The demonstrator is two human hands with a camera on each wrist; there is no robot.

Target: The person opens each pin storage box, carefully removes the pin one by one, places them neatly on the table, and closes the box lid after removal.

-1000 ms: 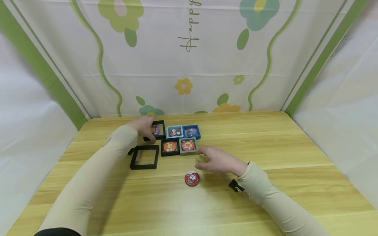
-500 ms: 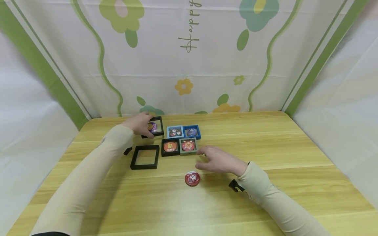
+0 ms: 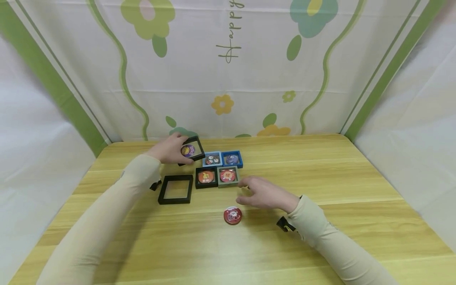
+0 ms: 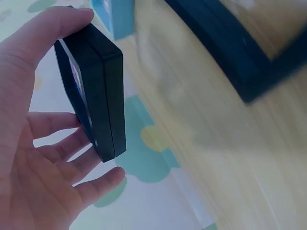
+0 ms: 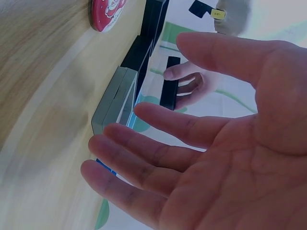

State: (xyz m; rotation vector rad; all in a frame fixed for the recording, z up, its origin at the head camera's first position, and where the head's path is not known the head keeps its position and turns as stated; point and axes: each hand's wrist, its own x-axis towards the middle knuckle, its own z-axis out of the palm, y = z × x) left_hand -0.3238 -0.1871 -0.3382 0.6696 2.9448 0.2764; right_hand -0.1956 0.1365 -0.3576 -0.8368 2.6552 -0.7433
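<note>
Currently the left hand (image 3: 167,150) grips a black square display frame holding a purple badge (image 3: 190,150), lifted and tilted near the desk's far edge, fingers (image 4: 72,143) curled round it. The right hand (image 3: 265,196) hovers open near a red round badge (image 3: 232,215). Judged step: repositioning the frame; next calls for level set-down beside the empty black frame (image 3: 175,189).

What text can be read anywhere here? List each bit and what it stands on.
"Happy", running vertically, last letter cut off at the top edge: on the backdrop.
Characters on the orange badge and on the red badge in the grey frame: too small to read.
</note>
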